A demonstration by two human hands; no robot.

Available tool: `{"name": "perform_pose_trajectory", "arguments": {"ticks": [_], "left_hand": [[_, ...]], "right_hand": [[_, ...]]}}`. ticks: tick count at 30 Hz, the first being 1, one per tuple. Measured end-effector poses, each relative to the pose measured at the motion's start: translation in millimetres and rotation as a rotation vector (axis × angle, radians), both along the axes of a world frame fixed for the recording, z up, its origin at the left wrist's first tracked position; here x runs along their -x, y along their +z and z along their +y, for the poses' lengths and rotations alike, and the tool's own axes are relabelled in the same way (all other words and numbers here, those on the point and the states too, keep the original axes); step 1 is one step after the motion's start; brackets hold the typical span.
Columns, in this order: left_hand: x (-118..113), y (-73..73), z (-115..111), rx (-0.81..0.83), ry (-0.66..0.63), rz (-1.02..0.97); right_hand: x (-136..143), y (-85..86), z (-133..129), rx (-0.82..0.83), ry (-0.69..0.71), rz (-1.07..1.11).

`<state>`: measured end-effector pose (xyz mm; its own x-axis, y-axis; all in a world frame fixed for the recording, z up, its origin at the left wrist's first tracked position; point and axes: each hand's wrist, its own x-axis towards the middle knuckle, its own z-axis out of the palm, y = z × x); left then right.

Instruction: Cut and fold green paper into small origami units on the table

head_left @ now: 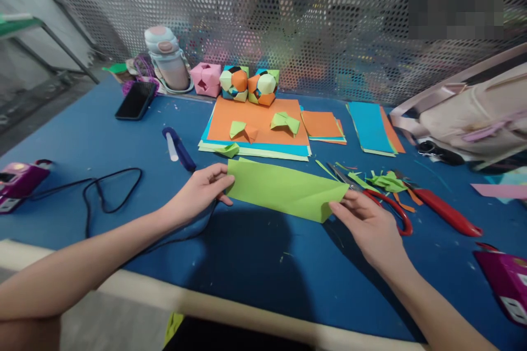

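A long strip of light green paper (284,189) is stretched between my hands above the blue table. My left hand (209,184) pinches its left end between thumb and fingers. At the right end, my right hand (368,219) grips the paper near a folded corner. Just behind the strip lie sheets of orange paper (255,112) over blue and pale green ones, with small folded pieces (285,123) on top. Scissors with red handles (403,214) rest beside my right hand, partly hidden by it.
Folded paper cubes (234,83) and a bottle (171,66) stand along the perforated screen. A phone (136,101), a blue-handled tool (179,149) and a black cord (99,184) lie left. Right are blue paper strips (371,127), green scraps (387,181), a red-handled tool (448,213) and a bag (477,109).
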<state>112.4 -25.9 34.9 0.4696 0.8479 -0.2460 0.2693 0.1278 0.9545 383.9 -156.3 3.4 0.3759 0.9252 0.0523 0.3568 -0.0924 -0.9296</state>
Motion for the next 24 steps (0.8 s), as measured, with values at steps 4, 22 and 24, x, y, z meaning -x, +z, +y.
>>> {"name": "perform_pose_trajectory", "arguments": {"ticks": [4,22,24], "left_hand": [[5.2,4.1,-3.4,0.017,-0.058,0.022],[0.4,-6.2,-5.5,0.127,-0.077,-0.140],[-0.2,-10.2,-4.9,0.183,-0.059,-0.154]], "right_hand": [[-0.4,5.8,-8.7,-0.001,0.054,-0.117],[2.4,-0.3,-3.5,0.117,-0.030,-0.136],[0.7,-5.7,0.0,0.139,-0.017,-0.031]]}}
